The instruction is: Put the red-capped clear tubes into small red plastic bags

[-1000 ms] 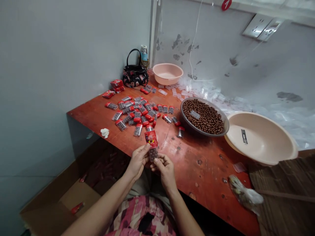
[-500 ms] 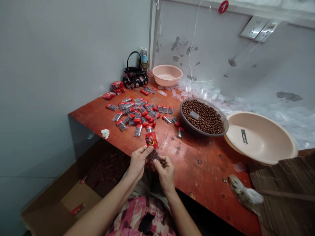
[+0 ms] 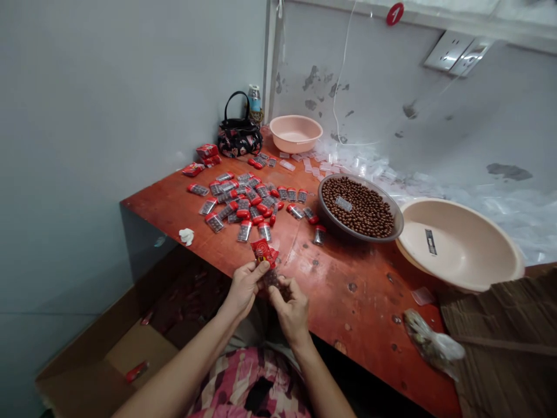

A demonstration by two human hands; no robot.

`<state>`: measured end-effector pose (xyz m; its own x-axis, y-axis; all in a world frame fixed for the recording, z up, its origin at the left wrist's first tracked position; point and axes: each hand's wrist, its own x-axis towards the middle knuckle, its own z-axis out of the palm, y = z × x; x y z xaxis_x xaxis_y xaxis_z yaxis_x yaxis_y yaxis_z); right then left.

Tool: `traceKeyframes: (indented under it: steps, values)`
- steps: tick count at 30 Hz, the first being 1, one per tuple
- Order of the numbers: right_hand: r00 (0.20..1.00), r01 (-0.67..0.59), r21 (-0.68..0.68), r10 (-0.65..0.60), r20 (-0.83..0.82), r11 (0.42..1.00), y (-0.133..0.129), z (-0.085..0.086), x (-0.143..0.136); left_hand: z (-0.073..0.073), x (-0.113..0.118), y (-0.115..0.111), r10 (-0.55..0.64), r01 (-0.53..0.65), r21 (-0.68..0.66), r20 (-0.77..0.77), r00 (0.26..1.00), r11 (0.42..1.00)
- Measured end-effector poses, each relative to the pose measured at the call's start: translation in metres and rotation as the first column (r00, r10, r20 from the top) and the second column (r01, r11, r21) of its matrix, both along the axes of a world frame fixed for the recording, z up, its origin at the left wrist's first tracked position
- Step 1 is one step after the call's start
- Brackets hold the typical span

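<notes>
At the lower centre of the frame, the left hand (image 3: 242, 289) pinches one red printed packet (image 3: 261, 252), thumb closed down, while the right hand (image 3: 292, 306) curls closed around one clear pack of brown balls (image 3: 272, 278) just below; whether they are joined, I can't tell. I judge this step to be adjusting packet against pack; next, I'd want a steady left pinch. On the counter (image 3: 335, 296) I count two peach basins (image 3: 474, 249) and one grey bowl (image 3: 369, 238); the red-capped containers (image 3: 244, 231) left of centre overlap too much to count.

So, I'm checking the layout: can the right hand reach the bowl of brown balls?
Probably, once free: the right hand grips a clear container, but nothing seems to block the bowl.
</notes>
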<state>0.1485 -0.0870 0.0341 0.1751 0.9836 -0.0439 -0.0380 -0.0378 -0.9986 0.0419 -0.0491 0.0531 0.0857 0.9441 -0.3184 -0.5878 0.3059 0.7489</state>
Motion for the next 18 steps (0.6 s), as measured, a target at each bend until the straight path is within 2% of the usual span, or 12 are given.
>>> traceKeyframes:
  steps: [1,3,5,7,12,14,18]
  values:
    - [1.0,-0.011,-0.008,0.011,-0.02,1.0,0.0,-0.001,0.0,0.0,0.0,0.0,-0.009,0.009,-0.002,-0.004,1.0,1.0]
    - [0.985,-0.056,-0.065,0.044,-0.167,0.996,0.002,-0.002,-0.001,0.002,0.0,0.0,-0.075,0.075,0.012,-0.005,0.997,0.997]
    - [0.933,-0.097,-0.116,0.05,-0.357,0.989,0.003,-0.003,-0.002,0.002,-0.001,-0.002,-0.162,0.162,0.035,-0.005,0.987,0.986]
    - [0.886,-0.106,-0.131,0.034,-0.463,0.986,0.004,-0.002,-0.003,0.001,-0.002,-0.005,-0.236,0.236,0.048,-0.007,0.972,0.971]
    - [0.946,-0.055,-0.093,0.023,-0.322,0.994,0.003,0.001,0.0,-0.005,-0.002,-0.012,-0.219,0.219,0.022,-0.016,0.976,0.976]
    - [0.951,-0.088,-0.062,0.065,-0.302,0.994,0.004,0.001,0.002,-0.004,-0.003,-0.014,-0.224,0.224,0.005,0.017,0.974,0.975]
    - [0.941,-0.19,-0.037,0.171,-0.29,0.981,0.011,0.002,0.0,0.001,-0.013,-0.02,-0.304,0.307,-0.027,0.098,0.948,0.951]
